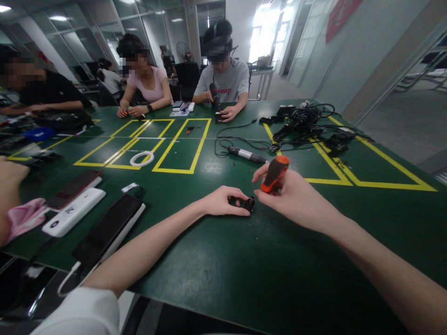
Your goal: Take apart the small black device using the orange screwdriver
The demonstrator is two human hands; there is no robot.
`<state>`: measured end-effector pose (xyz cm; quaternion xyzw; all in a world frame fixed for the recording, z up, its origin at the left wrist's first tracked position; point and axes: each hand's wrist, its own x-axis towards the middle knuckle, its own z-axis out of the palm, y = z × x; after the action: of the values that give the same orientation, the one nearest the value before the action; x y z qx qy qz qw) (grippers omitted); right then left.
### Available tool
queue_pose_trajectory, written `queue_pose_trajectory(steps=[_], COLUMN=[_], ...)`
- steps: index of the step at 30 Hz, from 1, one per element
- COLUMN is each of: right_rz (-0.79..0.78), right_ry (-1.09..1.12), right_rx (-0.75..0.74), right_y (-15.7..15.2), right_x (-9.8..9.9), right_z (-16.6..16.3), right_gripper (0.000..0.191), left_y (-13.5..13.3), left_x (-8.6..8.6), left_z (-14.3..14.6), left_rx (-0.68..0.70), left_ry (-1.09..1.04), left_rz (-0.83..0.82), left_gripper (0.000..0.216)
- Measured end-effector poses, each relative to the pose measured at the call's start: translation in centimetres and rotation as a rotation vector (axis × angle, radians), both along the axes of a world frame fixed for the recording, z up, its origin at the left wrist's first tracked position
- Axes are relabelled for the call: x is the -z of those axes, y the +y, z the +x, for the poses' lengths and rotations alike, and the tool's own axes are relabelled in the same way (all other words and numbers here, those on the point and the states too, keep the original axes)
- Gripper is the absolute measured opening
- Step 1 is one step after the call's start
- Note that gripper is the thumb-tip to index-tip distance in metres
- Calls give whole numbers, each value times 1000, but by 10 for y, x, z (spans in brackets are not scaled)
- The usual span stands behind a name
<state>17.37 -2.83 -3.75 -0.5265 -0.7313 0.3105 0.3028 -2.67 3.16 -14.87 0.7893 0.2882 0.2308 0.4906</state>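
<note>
My left hand (225,201) pinches a small black part (250,204) with a short round tube standing up from it, close to the green tabletop. Just right of it, my right hand (291,195) is closed around a screwdriver with an orange and black handle (275,173). The handle leans up and to the right; its shaft and tip cannot be made out. A small gap separates the two hands. Beyond them lies a grey and black pen-shaped electric screwdriver (247,155) with a black cord.
Tangled black cables (303,122) lie at the back right. A white ring (141,158) rests inside yellow tape lines. On my left are a white power strip (74,211), a black phone-like device (108,228) and a pink cloth (26,217). Co-workers (223,79) sit across the table (209,260).
</note>
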Motion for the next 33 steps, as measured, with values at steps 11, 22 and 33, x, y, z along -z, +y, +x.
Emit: queue_pose_trajectory(steps=[11, 22, 33], right_rz=[29, -30, -73], right_ry=[-14, 1, 2], right_rx=[-27, -24, -47], right_y=[1, 0, -1], right_x=[4, -1, -2], right_z=[-1, -2, 3], right_gripper=[18, 12, 17], left_y=[1, 1, -1], left_x=[2, 1, -2], left_z=[0, 0, 0], left_rx=[5, 11, 10], left_ry=[15, -18, 6], left_rz=[5, 6, -17], left_gripper=[37, 35, 34])
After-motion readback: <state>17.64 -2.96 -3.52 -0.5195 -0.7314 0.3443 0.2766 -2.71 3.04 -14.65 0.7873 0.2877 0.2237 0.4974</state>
